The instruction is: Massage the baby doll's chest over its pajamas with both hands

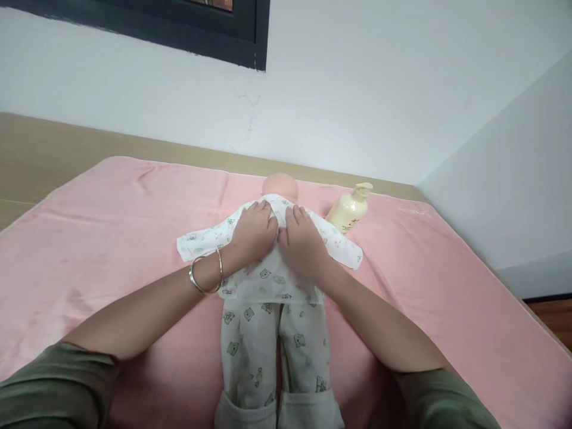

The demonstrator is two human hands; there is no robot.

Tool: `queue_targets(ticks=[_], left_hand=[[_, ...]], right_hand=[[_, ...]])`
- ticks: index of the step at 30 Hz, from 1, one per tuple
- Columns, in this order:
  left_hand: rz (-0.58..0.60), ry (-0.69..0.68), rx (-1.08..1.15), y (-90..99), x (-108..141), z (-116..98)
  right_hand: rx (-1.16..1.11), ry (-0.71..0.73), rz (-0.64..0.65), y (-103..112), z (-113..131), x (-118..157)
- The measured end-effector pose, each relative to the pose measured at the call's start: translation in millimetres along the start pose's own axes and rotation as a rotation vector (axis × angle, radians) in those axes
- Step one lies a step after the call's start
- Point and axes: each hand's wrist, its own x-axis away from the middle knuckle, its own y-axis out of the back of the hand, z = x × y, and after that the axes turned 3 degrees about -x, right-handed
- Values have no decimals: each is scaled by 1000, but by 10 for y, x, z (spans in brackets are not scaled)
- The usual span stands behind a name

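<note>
1. Head view: a doll (280,185) lies lengthwise in the middle of a pink sheet (89,238), its smooth, rounded head at the far end and its legs toward the person.
2. The doll is covered by a white printed shirt (259,289), whose two sleeves spread out to either side, and by matching trousers (254,333) with plain, broad cuffs (248,415) at the near edge of the picture.
3. The left hand (255,231) rests on the upper front of the shirt, fingers bent toward the collar and thumb near the midline; whether it pinches the cloth I cannot tell.
4. The right hand (304,241) mirrors it just beside, fingers curled on the shirt front; its grip on the fabric also cannot be told.
5. Silver bangles (220,266) circle the left wrist, and dark green sleeves (58,381) reach to about both elbows.
6. A cream pump bottle (351,210) is on the sheet beyond the doll's outstretched sleeve, on the right-hand side, slanting in the view.
7. Behind the sheet runs a strip of wooden surface (53,137), then a white wall (357,71) with a dark window frame (214,36).
</note>
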Motion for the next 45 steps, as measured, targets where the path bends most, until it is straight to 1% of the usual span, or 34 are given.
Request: queue_targets(ticks=[3,6,8,10,12,17,22,27,32,37,39,42,45], left_hand=[[-32,18,-4,-63,-32,47],[-105,42,28,-133,8,28],[-134,71,55,-156,33,2],[-137,83,71,-156,42,-20],[-126,91,73,-142,41,-34],[-118,106,80,-124,39,-38],[-150,86,106,-153,32,-12],[-152,66,100,-167,23,6],[-136,69,89,-158,10,16],[-119,38,51,-119,65,-49],[-121,5,16,-104,121,-101],[-120,-55,-34,-90,178,-144],[-105,-97,-39,-77,131,-88]], right_hand=[[-20,27,-21,6,87,109],[-128,6,32,1,-17,23],[-183,-48,49,-12,-130,-87],[-203,-101,39,-31,-212,-173],[-204,-114,25,-52,-243,-209],[-197,-92,3,-82,-218,-181],[-196,-92,-3,-90,-234,-178],[-180,-84,-15,-100,-223,-176],[-153,-60,32,-78,-236,-186],[-179,8,191,9,-388,-276],[-183,9,217,38,-425,-313],[-131,-8,189,58,-375,-309],[-36,-33,126,58,-193,-190]])
